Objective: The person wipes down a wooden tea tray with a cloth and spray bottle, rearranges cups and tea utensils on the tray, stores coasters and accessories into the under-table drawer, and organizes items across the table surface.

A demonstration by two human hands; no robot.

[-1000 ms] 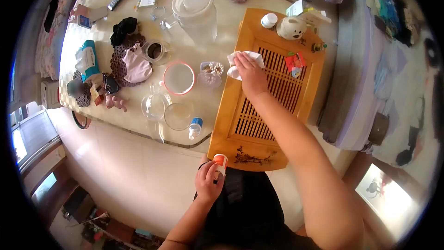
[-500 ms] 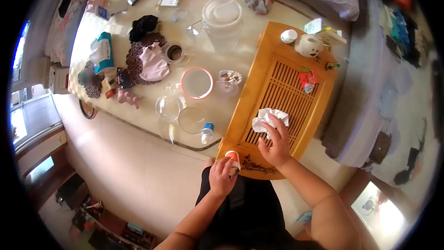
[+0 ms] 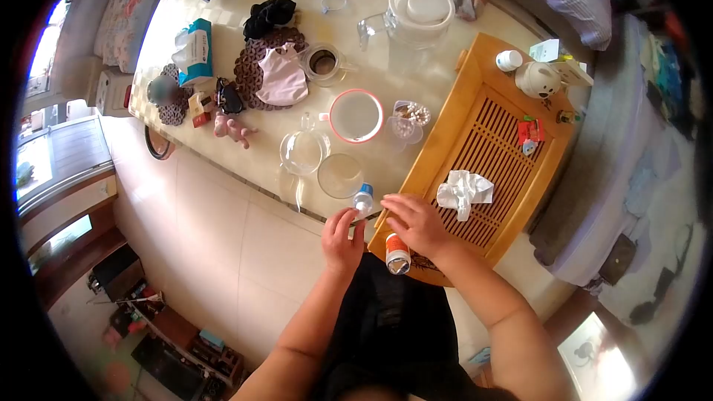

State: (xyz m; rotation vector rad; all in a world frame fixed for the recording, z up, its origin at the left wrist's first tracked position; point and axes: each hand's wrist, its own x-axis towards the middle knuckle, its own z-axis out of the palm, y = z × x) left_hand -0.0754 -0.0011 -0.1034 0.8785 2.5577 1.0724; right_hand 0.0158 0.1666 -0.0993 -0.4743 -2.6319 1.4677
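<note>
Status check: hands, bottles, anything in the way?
Left hand at blue-banded bottle, contact unclear. Right hand open over tray edge, empty. Orange bottle near right hand. Tissue on tray, clear of both bottles.

I see the left forearm (image 3: 316,312) and right forearm (image 3: 475,284), both bare, slanting inward. The left hand (image 3: 343,243) is near the right hand (image 3: 417,224), not touching it. Left fingers bend forward, thumb apart; right fingers point leftward. I can't quite tell whether the left fingertips grip.
</note>
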